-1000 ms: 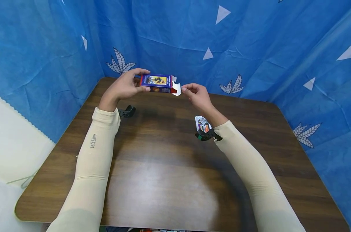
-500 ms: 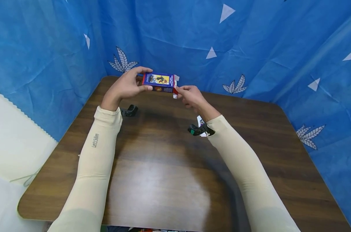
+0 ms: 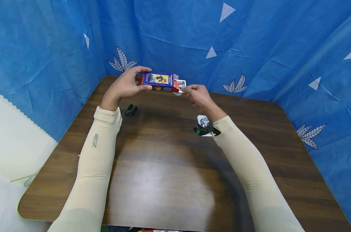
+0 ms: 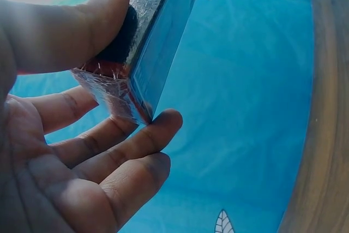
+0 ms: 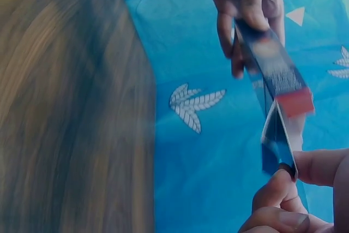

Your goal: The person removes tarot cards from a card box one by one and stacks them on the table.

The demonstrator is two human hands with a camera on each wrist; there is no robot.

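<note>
Fingers (image 4: 139, 181) of your L hand (image 3: 124, 85) are partly curled: thumb on the near narrow side of the blue card box (image 3: 159, 82), index at its far edge, the rest fanned out by its L end. Your R hand (image 3: 199, 96) has thumb & a fingertip pinched on a printed card piece (image 3: 180, 83) poking out of the box's R end; can't tell if it's one card or several, & the R wrist view is blurry there. Box is up in the air abv the far part of the table (image 3: 164, 193), picture face toward you. Looks like thin cardboard, so prob. light, stiff along the edges, but easy to crush if you squeeze mid-panel; it's shiny, so maybe slippery. Best hold: L end, by the long narrow sides, w/ light pressure so the insides can slide. Card piece is prob. thin, bendy & slick: pinch flat nr its outer edge, keep it straight, don't kink corners. Mind the white flap (image 3: 175, 77), likely the weakest bit. Loose card stack (image 3: 203, 120) lies on the table, partly hidden by your R wristband (image 3: 204, 130).
</note>
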